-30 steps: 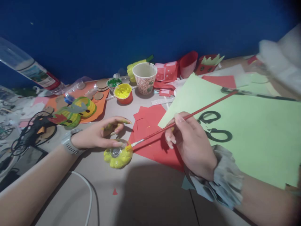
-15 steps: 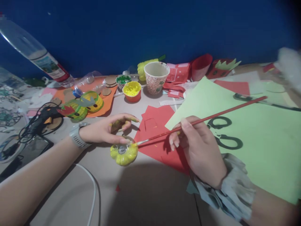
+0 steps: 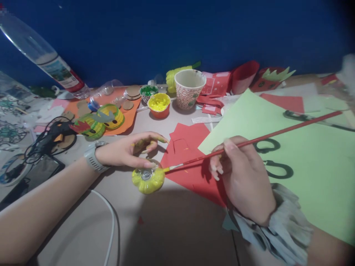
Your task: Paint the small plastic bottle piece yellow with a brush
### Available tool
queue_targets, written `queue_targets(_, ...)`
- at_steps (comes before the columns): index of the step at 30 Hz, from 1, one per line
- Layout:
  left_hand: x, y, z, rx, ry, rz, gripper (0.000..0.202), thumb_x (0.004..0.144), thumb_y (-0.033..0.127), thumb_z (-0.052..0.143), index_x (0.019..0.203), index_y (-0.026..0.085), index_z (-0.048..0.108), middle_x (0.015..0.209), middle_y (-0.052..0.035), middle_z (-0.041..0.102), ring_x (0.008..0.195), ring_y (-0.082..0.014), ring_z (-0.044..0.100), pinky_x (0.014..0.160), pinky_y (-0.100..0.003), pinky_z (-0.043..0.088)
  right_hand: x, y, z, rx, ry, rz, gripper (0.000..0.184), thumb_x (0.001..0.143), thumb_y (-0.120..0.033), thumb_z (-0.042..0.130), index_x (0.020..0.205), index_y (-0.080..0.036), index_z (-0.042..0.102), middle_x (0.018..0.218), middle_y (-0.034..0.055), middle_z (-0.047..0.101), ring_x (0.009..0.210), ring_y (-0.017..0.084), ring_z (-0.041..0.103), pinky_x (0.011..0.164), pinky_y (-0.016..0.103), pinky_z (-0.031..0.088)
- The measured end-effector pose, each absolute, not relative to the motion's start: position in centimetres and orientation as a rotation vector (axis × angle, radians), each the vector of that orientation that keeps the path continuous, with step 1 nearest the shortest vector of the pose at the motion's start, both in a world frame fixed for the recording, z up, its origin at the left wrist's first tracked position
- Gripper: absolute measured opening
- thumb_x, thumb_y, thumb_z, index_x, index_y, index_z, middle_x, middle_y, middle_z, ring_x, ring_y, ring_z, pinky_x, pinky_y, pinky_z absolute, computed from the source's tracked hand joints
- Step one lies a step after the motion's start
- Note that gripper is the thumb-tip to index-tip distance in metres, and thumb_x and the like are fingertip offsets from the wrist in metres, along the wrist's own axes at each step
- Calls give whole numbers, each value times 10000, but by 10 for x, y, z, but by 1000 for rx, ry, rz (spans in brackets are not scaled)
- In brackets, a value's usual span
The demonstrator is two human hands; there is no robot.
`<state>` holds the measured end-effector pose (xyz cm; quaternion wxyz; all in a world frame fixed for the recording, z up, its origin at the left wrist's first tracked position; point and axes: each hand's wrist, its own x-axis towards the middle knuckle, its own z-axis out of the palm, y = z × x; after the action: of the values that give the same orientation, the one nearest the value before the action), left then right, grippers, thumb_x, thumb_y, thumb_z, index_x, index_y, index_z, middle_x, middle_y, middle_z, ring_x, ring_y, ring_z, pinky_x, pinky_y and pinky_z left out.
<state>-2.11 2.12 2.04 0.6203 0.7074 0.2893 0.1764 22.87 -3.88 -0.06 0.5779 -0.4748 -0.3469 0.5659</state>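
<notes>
A small yellow-painted bottle bottom (image 3: 148, 179) lies on the brown table. My left hand (image 3: 129, 150), with a watch on the wrist, steadies it: the thumb presses its top edge and the other fingers, smeared with yellow paint, stretch out above it. My right hand (image 3: 244, 173) is closed round a long red paintbrush (image 3: 266, 137). The brush tip, loaded with yellow paint, touches the right edge of the bottle bottom.
A pot of yellow paint (image 3: 158, 105), a pot of green paint (image 3: 148, 91) and a patterned paper cup (image 3: 190, 88) stand at the back. Red paper (image 3: 188, 147) and a light green sheet (image 3: 305, 162) with scissors (image 3: 273, 157) lie right. Painted pieces (image 3: 100, 120), a plastic bottle (image 3: 44, 62) and cables (image 3: 44, 144) lie left.
Both hands keep their grip and the brush tip stays at the yellow piece's right edge. The whole scene has slid a little to the right in view.
</notes>
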Motion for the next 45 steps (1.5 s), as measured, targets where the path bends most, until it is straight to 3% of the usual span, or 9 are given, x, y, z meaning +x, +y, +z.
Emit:
queue_targets(5,-23,20,20,1546,677,419,453,765,70,637,1170,220,499,767,57,381,694,-61,434,711,-206,458,229,-33,4,-1051,-657,1363,227,840,-245,496,616,-205,491,413,-50,434,356,77,345,351,206,282)
queue_targets(15,-26,18,17,1359,613,449,437,819,327,656,1202,193,493,783,45,358,659,-71,375,664,-215,401,226,-30,7,-1073,-642,1404,199,789,-341,546,644,-210,510,419,-56,384,371,86,317,367,215,262)
queue_targets(20,-31,18,16,1326,615,551,480,817,443,631,1217,209,506,873,10,405,780,-108,433,738,-261,394,224,-31,9,-1094,-662,1410,241,809,-373,529,634,-211,496,425,-62,349,382,81,312,374,202,277)
queue_targets(25,-40,23,26,1484,747,566,438,795,339,669,1173,206,493,821,36,373,714,-97,392,677,-250,366,222,-33,11,-1085,-663,1445,268,824,-382,511,618,-214,482,447,-58,329,395,89,310,375,208,277)
queue_targets(29,-41,24,31,1623,790,387,422,812,379,648,1145,167,499,727,60,324,627,-87,316,591,-234,308,223,-34,11,-1089,-674,1433,254,826,-370,514,631,-207,504,448,-58,327,411,84,306,391,200,277)
queue_targets(34,-37,27,25,1737,806,298,451,822,418,630,1174,165,508,706,63,318,628,-91,308,592,-236,302,223,-34,6,-1095,-712,1428,308,855,-401,500,627,-193,500,448,-59,339,414,72,304,405,197,268)
queue_targets(38,-35,30,20,1685,792,362,514,752,403,708,1168,178,506,695,74,288,613,-82,284,582,-226,287,223,-36,4,-1114,-754,1378,313,882,-435,479,688,-194,528,485,-62,354,437,65,310,419,189,290)
queue_targets(45,-35,33,19,1671,718,375,535,742,395,713,1176,163,501,689,76,305,609,-85,291,581,-232,275,227,-13,49,-1219,-1137,896,246,860,-460,533,886,-221,583,794,-2,556,669,101,527,500,202,434)
